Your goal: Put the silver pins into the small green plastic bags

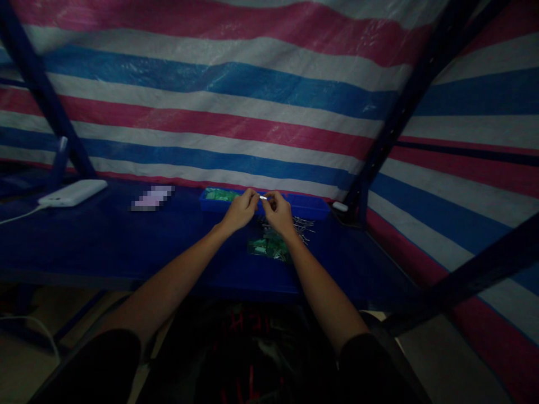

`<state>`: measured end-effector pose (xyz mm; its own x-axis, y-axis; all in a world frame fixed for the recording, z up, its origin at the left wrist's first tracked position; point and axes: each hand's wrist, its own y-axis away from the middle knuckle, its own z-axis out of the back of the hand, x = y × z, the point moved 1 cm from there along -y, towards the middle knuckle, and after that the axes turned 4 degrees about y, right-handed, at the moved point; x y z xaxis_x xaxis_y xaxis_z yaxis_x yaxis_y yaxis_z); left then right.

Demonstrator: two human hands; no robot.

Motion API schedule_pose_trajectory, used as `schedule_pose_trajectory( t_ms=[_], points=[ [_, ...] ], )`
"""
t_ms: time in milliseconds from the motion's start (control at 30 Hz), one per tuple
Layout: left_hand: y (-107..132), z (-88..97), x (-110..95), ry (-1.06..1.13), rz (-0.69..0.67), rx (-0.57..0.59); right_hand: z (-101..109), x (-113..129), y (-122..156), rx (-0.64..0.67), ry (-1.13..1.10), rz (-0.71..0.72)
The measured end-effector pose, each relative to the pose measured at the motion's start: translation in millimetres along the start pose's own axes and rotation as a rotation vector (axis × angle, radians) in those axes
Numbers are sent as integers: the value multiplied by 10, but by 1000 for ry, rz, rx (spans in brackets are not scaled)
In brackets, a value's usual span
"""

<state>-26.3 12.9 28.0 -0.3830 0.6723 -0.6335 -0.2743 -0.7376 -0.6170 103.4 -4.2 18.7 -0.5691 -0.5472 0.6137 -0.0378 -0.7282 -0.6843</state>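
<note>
Pin [263,197] betw. hands [242,210], nr tray [314,209] edge

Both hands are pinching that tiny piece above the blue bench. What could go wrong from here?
1. The small pale piece is held only in a pinch between the left hand and right hand. A slip could drop it among the loose metal pins, where it would be hard to spot in this dim light.
2. The right forearm crosses the green parts, so a sweep might scatter them.

No legible text or labels
</note>
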Motion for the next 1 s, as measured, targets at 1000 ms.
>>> schedule_pose_trajectory(
  t_ms=[1000],
  points=[
    [-34,-9,4,91,87,52,-11,-8,1,19,-7,16]
  ],
)
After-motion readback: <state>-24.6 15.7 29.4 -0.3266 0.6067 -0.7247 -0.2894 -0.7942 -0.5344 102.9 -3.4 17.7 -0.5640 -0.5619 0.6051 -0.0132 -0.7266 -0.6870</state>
